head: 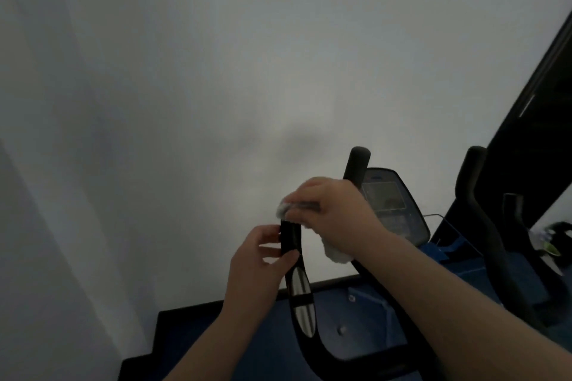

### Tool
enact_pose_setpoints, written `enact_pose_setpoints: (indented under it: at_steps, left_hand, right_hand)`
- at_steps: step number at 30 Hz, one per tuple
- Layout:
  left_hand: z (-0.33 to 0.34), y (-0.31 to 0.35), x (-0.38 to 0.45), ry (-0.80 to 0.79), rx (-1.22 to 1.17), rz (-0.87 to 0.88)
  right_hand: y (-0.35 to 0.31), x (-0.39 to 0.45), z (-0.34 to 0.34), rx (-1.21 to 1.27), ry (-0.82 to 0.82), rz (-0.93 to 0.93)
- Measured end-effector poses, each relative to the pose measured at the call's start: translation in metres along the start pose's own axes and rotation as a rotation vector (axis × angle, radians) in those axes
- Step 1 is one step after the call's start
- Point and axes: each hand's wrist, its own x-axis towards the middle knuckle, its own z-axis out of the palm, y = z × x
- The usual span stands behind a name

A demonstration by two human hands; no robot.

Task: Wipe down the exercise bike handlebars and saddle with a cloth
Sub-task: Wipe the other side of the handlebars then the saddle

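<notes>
A black handlebar [301, 294] with two silver pulse plates curves up in the lower middle of the head view. My left hand [258, 263] grips the bar just below its upper tip, thumb and fingers around it. My right hand [334, 210] holds a white cloth [335, 252] wrapped over the bar's top end, and cloth hangs below my wrist. A second black handlebar [357, 165] rises behind my right hand. The saddle is out of view.
The bike's console [393, 204] with a grey screen stands to the right of my hands. A pale wall fills the upper view. Blue floor [362, 328] lies below. A dark mirror frame [535, 96] leans at the right edge, beside another black bar [473, 201].
</notes>
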Motion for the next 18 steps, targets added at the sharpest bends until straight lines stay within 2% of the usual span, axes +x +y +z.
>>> enact_pose_setpoints:
  at_steps: [3,6,8,10,13,15,18]
  left_hand:
    - [0.002,-0.005,0.003,0.008,-0.004,-0.014]
    - [0.002,-0.007,0.005,0.013,-0.014,-0.016]
    - [0.002,-0.008,0.005,0.015,-0.023,-0.017]
    - [0.003,-0.008,0.004,0.012,-0.04,-0.02]
    - [0.002,-0.009,0.003,-0.002,-0.037,-0.007]
    - [0.0,-0.01,0.002,-0.01,-0.031,0.008]
    - [-0.001,-0.012,-0.001,-0.005,-0.032,0.018]
  right_hand:
    - [-0.007,0.021,-0.001,-0.062,-0.194,0.036]
    - [-0.007,0.034,-0.017,-0.119,-0.228,0.157]
    - [-0.003,0.037,-0.022,-0.121,-0.12,0.201]
    - [-0.001,0.033,-0.016,0.063,-0.024,0.222]
    - [0.004,0.016,0.006,0.26,0.001,0.282]
    - [0.011,0.003,0.017,0.412,0.088,0.348]
    - [0.016,-0.011,0.026,0.56,0.179,0.375]
